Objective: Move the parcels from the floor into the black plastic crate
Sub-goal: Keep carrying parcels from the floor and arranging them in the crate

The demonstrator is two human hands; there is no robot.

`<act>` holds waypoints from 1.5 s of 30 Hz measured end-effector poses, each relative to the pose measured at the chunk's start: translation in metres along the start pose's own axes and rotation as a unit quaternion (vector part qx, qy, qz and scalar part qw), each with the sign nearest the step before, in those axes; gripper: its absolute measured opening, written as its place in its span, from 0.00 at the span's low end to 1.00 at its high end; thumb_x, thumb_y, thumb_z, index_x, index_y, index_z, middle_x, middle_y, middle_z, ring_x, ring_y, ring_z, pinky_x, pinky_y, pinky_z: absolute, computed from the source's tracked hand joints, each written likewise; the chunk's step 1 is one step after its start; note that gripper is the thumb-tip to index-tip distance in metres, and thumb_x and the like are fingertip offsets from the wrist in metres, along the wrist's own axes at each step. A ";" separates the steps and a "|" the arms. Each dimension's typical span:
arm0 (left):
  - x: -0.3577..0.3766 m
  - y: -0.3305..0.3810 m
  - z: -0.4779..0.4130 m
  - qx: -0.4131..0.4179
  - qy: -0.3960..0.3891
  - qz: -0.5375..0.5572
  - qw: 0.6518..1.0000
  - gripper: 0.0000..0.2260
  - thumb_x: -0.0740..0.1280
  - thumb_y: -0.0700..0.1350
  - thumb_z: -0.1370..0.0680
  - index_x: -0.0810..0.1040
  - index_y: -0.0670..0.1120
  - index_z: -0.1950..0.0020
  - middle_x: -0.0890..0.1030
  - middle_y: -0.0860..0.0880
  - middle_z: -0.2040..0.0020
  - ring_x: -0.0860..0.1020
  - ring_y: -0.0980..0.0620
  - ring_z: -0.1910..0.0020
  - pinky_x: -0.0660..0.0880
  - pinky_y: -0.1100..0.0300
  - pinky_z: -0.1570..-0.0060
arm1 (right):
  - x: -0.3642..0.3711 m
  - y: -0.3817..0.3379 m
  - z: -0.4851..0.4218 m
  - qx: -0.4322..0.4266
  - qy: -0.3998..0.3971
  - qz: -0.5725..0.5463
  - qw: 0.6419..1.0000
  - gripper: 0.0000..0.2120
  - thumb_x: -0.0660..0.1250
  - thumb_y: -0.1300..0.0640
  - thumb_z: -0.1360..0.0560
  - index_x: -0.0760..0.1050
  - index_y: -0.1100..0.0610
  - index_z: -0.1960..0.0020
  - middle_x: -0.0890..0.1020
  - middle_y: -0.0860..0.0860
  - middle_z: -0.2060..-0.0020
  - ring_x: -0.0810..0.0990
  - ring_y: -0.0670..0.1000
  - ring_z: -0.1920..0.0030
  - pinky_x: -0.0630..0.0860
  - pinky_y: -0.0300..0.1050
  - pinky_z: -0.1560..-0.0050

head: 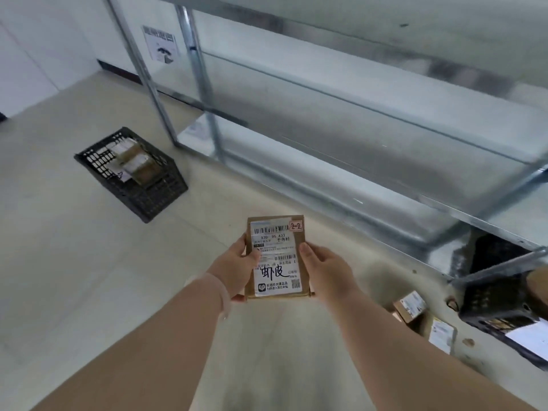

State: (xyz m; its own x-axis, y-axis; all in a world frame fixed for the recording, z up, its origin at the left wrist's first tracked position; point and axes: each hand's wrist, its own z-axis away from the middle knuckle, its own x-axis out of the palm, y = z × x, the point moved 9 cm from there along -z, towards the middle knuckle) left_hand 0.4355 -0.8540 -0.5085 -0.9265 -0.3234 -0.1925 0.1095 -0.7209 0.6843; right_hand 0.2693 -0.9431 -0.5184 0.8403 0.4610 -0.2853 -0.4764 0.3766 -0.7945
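Parcel [277, 256] gripped by both hands, left hand [237, 269], right hand [321, 269]; crate [133, 176] far left partly filled; more parcels [410, 305] on floor near right.

Open floor [89, 262] gives an unobstructed path from the held parcel [275, 256] to the black plastic crate [154, 197] at far left. The crate top is open and partly filled with parcels [133, 161]. The metal rack [355, 120] closes off the right and far side. Its corner post [157, 93] stands near the crate. Near right, loose parcels [410, 307] and a second crate [498, 295] occupy the floor.
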 end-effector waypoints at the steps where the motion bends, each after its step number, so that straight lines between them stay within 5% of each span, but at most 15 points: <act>1: -0.031 0.001 -0.002 0.000 0.008 0.006 1.000 0.18 0.59 0.50 0.18 0.64 0.66 0.30 0.84 0.52 0.51 0.82 0.49 0.52 0.79 0.44 0.49 | 0.027 -0.016 -0.002 -0.001 -0.011 0.003 1.000 0.16 0.62 0.39 0.25 0.79 0.42 0.42 0.86 0.46 0.54 0.84 0.51 0.52 0.81 0.57 0.48; 5: -0.136 0.004 -0.013 0.002 0.035 0.020 0.999 0.20 0.59 0.50 0.18 0.62 0.67 0.29 0.84 0.53 0.52 0.82 0.49 0.51 0.79 0.42 0.49 | 0.121 -0.072 -0.010 -0.002 -0.045 -0.003 0.999 0.06 0.62 0.45 0.22 0.77 0.37 0.53 0.85 0.45 0.55 0.84 0.51 0.54 0.82 0.57 0.51; 9: -0.214 0.004 -0.029 0.003 0.048 0.039 0.998 0.21 0.58 0.50 0.18 0.61 0.65 0.28 0.84 0.53 0.52 0.82 0.50 0.51 0.80 0.45 0.50 | 0.193 -0.119 -0.021 -0.013 -0.068 0.001 0.998 0.06 0.62 0.47 0.21 0.76 0.40 0.46 0.85 0.46 0.57 0.85 0.51 0.56 0.83 0.52 0.56; 14: -0.287 0.009 -0.051 -0.007 0.074 0.067 0.995 0.19 0.58 0.50 0.18 0.62 0.65 0.28 0.84 0.52 0.52 0.82 0.49 0.51 0.80 0.46 0.52 | 0.265 -0.163 -0.047 -0.026 -0.092 0.033 0.995 0.09 0.61 0.44 0.22 0.79 0.41 0.46 0.85 0.48 0.55 0.85 0.54 0.54 0.83 0.58 0.53; 21: -0.386 0.042 -0.101 -0.030 0.114 0.092 0.989 0.18 0.58 0.49 0.18 0.63 0.64 0.30 0.83 0.53 0.53 0.81 0.49 0.52 0.78 0.42 0.47 | 0.354 -0.240 -0.100 -0.038 -0.110 0.089 0.989 0.11 0.58 0.45 0.20 0.79 0.41 0.44 0.83 0.43 0.60 0.83 0.49 0.54 0.80 0.51 0.46; 29: -0.496 0.074 -0.163 -0.046 0.106 0.115 0.987 0.12 0.58 0.49 0.18 0.65 0.67 0.41 0.83 0.55 0.54 0.81 0.51 0.53 0.78 0.41 0.47 | 0.451 -0.322 -0.157 -0.054 -0.111 0.136 0.983 0.15 0.57 0.45 0.19 0.78 0.45 0.40 0.84 0.44 0.58 0.83 0.49 0.54 0.79 0.48 0.46; 38: -0.644 0.087 -0.267 -0.042 0.054 0.045 0.997 0.18 0.57 0.51 0.18 0.62 0.66 0.30 0.83 0.55 0.52 0.79 0.47 0.47 0.78 0.42 0.47 | 0.590 -0.371 -0.216 -0.005 -0.078 0.101 0.992 0.11 0.57 0.45 0.20 0.77 0.37 0.53 0.84 0.43 0.61 0.83 0.46 0.57 0.80 0.48 0.50; 41: -0.683 0.089 -0.298 -0.043 0.035 0.018 0.998 0.18 0.57 0.51 0.18 0.62 0.66 0.30 0.83 0.55 0.52 0.80 0.49 0.49 0.79 0.44 0.47 | 0.628 -0.382 -0.235 0.017 -0.053 0.081 0.995 0.12 0.58 0.44 0.20 0.80 0.41 0.46 0.85 0.43 0.60 0.84 0.47 0.55 0.80 0.50 0.47; 45: -0.716 0.097 -0.345 -0.045 0.009 -0.017 0.999 0.18 0.56 0.50 0.18 0.63 0.65 0.30 0.83 0.54 0.51 0.80 0.51 0.51 0.80 0.48 0.51 | 0.661 -0.390 -0.262 0.065 -0.029 0.019 0.997 0.07 0.60 0.47 0.20 0.76 0.37 0.52 0.85 0.43 0.63 0.85 0.46 0.60 0.83 0.49 0.53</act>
State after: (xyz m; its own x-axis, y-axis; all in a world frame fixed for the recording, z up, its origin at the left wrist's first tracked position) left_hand 1.2339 -0.9037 -0.5472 -0.9239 -0.3074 -0.2277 0.1103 -0.7840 0.6108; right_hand 1.0782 -0.9953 -0.5378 0.8059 0.5220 -0.2794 -0.5406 0.4563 -0.7068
